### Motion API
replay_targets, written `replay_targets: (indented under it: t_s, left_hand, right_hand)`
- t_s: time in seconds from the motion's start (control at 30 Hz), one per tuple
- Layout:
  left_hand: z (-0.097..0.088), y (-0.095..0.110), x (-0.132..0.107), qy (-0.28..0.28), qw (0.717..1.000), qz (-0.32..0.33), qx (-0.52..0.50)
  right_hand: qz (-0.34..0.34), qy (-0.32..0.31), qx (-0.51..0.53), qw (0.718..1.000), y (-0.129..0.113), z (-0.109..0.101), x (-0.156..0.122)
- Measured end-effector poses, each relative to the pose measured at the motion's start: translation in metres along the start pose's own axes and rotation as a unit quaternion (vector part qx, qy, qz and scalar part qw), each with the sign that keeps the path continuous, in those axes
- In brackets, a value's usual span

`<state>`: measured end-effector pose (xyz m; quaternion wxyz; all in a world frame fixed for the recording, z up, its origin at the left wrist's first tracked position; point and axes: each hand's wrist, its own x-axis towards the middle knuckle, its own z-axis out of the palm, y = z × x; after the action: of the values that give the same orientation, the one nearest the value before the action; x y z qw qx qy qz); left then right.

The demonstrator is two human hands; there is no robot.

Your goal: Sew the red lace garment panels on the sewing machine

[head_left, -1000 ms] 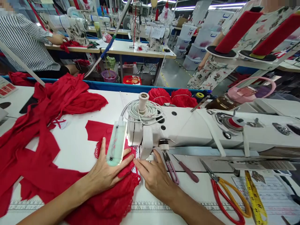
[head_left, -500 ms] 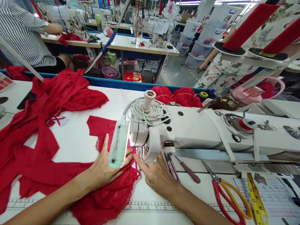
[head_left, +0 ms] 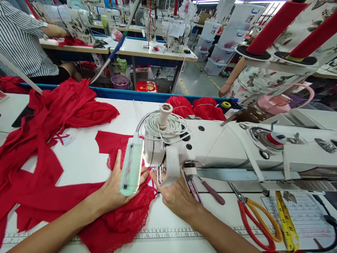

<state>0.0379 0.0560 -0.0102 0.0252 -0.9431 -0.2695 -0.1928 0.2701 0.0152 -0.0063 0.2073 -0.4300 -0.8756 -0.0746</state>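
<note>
My left hand point(head_left: 116, 188) lies flat with fingers spread on a piece of red lace fabric point(head_left: 123, 221), just left of the needle of the white sewing machine point(head_left: 223, 147). My right hand point(head_left: 175, 196) rests flat on the table on the other side, fingertips pressing the fabric's edge under the machine head. The pale green lamp point(head_left: 131, 168) clipped to the machine hides part of my left fingers. The needle area is mostly hidden behind the machine head.
Loose red fabric pieces point(head_left: 52, 116) cover the table's left. Thread snips point(head_left: 193, 188), a maroon-handled tool point(head_left: 213, 193), yellow-handled scissors point(head_left: 259, 218) and a yellow tape measure point(head_left: 285, 218) lie to the right. Red thread cones point(head_left: 271, 30) stand above. A person in a striped shirt point(head_left: 23, 38) works behind.
Both hands have slid slightly forward with the lace fabric toward the needle. The view has tipped a little downward.
</note>
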Motion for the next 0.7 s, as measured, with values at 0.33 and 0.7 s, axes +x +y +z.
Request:
replay_targets:
  t_s: [0.33, 0.7]
  left_hand:
    - [-0.001, -0.013, 0.005, 0.003, 1.000, 0.002, 0.008]
    - [0.008, -0.011, 0.000, 0.009, 1.000, 0.015, -0.007]
  right_hand:
    - [0.002, 0.005, -0.040, 0.999, 0.004, 0.003, 0.002]
    - [0.006, -0.011, -0.081, 0.997, -0.002, 0.010, -0.004]
